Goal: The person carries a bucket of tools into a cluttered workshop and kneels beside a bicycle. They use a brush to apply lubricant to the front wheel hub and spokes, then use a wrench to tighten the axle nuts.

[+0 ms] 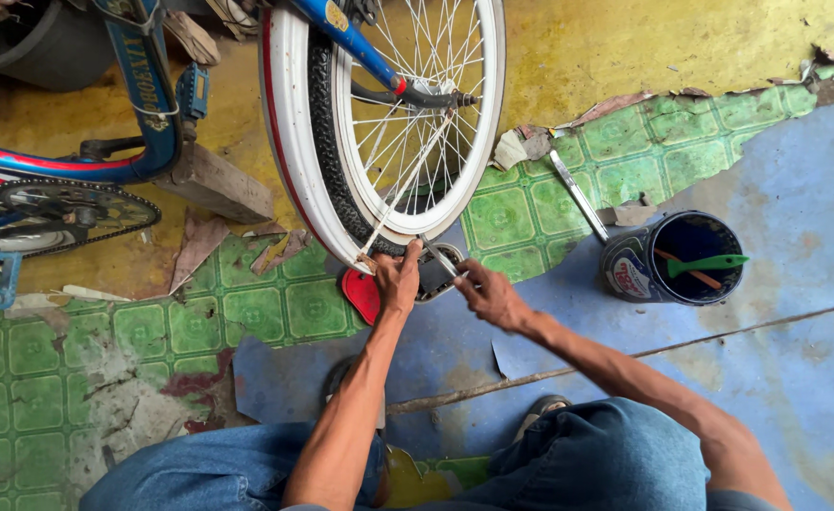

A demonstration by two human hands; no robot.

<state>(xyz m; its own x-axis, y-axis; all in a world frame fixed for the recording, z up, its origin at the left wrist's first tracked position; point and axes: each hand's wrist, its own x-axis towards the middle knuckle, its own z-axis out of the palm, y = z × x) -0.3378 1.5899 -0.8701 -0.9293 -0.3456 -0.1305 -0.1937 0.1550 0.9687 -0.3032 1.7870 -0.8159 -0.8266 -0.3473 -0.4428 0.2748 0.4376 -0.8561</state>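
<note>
Both bare forearms are stretched forward from the bent, denim-clad knees. The left hand [397, 280] is held palm down, its fingers curled closed at the front. The right hand [489, 294] is angled inward toward it, its fingertips pinched together, the two hands kept near each other.

The bicycle wheel [388, 114] — white rim, black tyre, thin silver spokes — stands upright on the floor, its lowest part at the floor's middle. A slim metal tool [438, 257] lies slanted against that lowest rim — gripped at both ends.
</note>
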